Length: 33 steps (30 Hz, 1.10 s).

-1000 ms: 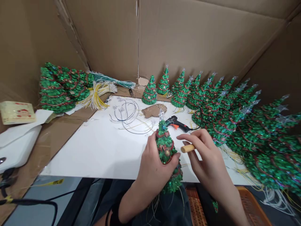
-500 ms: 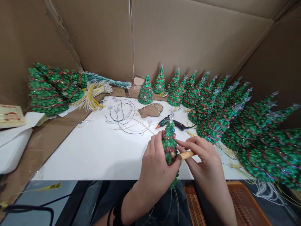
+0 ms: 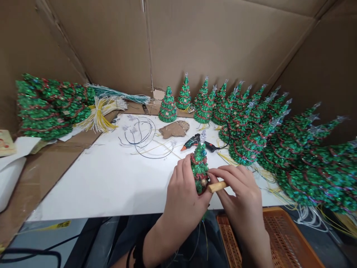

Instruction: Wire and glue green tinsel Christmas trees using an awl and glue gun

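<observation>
A small green Christmas tree (image 3: 199,175) with red garland, a gold ball and a clear star on top stands upright at the table's front edge. Around its left side my left hand (image 3: 184,186) is closed, thumb across the front. My right hand (image 3: 237,184) is at the tree's right side, fingers pinched together and holding a short wooden stick (image 3: 217,186). Whether its fingertips also grip part of the tree is too small to tell. Thin wires hang below the tree. Just behind it lies a black glue gun (image 3: 197,142) with an orange tip.
Several finished trees (image 3: 251,137) crowd the right side, more trees (image 3: 52,108) the left. Wire bundles (image 3: 103,113), a cardboard piece (image 3: 174,129) and loose dark wires (image 3: 139,137) lie on the white table (image 3: 106,186). An orange basket (image 3: 290,238) sits below; cardboard walls (image 3: 209,41) surround the table.
The view has shifted a little, so the table's things appear farther left. Both hands keep their hold, with the right fingers still against the tree's side.
</observation>
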Available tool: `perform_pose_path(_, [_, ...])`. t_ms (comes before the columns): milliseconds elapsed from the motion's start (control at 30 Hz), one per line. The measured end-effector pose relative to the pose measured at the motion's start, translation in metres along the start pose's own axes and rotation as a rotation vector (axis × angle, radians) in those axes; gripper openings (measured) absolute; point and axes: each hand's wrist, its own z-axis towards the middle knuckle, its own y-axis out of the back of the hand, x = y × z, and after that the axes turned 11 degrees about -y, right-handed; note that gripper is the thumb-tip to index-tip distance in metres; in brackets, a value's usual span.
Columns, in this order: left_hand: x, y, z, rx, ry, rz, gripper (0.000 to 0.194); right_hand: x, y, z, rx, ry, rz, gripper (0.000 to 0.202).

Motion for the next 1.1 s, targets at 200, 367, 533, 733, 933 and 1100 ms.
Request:
perform_pose_path(200, [0.003,0.002,0.0,0.034,-0.034,-0.026,0.063,-0.003,0.009,0.009,0.048,0.227,-0.17,0.01])
perform_pose_path(367, [0.004,0.003,0.0,0.034,-0.057,-0.036,0.067,-0.01,0.013,0.015,0.04,0.411,-0.275,0.014])
perform_pose_path(533, [0.001,0.002,0.0,0.021,-0.041,0.013,0.064,-0.018,0.009,0.015,-0.019,0.457,-0.242,0.009])
perform_pose_path(733, [0.001,0.001,-0.002,0.015,-0.031,0.02,0.069,-0.018,0.003,0.015,-0.052,0.406,-0.2,0.006])
perform_pose_path(933, [0.006,0.002,0.0,-0.048,-0.003,0.049,0.063,-0.033,0.003,0.019,-0.187,0.169,-0.094,0.011])
perform_pose_path(1100, [0.012,0.007,0.003,-0.055,0.021,-0.01,0.064,-0.037,-0.003,0.011,-0.086,-0.074,0.186,0.014])
